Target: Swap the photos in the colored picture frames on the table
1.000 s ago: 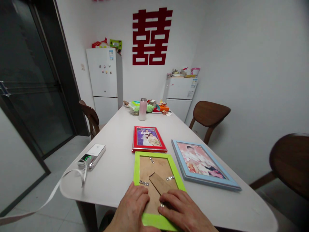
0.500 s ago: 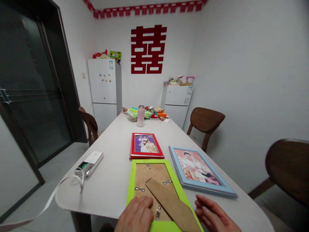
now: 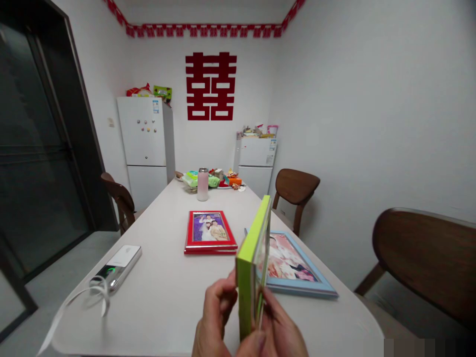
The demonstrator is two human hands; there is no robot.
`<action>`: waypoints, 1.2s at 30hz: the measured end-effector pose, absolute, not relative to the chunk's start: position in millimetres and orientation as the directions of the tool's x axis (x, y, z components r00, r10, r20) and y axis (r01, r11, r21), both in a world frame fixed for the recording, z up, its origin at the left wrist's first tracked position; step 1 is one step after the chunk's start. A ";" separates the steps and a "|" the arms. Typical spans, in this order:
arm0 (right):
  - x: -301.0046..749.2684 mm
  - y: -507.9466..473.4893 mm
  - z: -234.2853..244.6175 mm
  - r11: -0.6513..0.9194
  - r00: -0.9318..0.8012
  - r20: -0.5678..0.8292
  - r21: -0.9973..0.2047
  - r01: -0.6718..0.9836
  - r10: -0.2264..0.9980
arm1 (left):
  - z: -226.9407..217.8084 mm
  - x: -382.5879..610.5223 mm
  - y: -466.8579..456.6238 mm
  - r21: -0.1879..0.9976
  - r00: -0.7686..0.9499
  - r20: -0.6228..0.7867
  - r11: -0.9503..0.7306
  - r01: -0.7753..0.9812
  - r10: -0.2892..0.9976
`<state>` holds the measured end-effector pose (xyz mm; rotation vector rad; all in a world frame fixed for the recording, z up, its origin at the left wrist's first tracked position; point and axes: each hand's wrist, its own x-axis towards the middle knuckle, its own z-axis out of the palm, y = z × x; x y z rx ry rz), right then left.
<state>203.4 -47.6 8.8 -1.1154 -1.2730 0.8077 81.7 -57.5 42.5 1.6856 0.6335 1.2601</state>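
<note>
Way off to the left of the left hand (image 3: 213, 317) there's a silver-and-white gadget (image 3: 126, 258) with a green glow, plus a pale cable (image 3: 50, 336) trailing over the table's (image 3: 156, 287) edge. Far out ahead of that hand: pink bottle (image 3: 203, 187), then a messy heap of packets (image 3: 213, 182). Past those, tall white fridge (image 3: 143, 131) leftish, smaller fridge (image 3: 258, 151) straighter ahead, big red character (image 3: 210, 59) up on the wall between. Right of the right hand (image 3: 284, 329), a brown chair (image 3: 420, 253).

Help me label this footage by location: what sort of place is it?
Probably a home's dining room: a long white table, brown chairs beside it, and two white refrigerators beyond its far end.
</note>
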 end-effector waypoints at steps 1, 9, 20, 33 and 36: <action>216.0 -45.0 14.1 0.223 0.268 0.208 -0.974 -0.026 0.940 | 49.9 86.5 -51.8 0.882 0.318 0.472 -0.446 -0.156 0.822; 347.2 -5.8 40.7 -0.142 0.462 -0.098 -0.988 0.062 0.881 | 46.1 138.3 -0.2 0.951 0.403 0.304 -0.252 -0.178 0.863; 416.5 39.0 10.0 -0.406 0.617 -0.020 -0.770 0.492 0.787 | 1.3 186.3 25.1 0.914 0.364 0.232 -0.331 0.236 0.902; 320.6 61.4 37.0 -0.109 0.362 0.282 -0.636 0.764 0.889 | 9.3 117.1 67.5 0.684 0.268 0.316 -0.415 0.600 0.910; 265.3 82.6 28.1 -0.014 0.278 0.261 -0.704 0.710 0.924 | 12.3 88.4 88.7 0.609 0.234 0.337 -0.401 0.684 0.912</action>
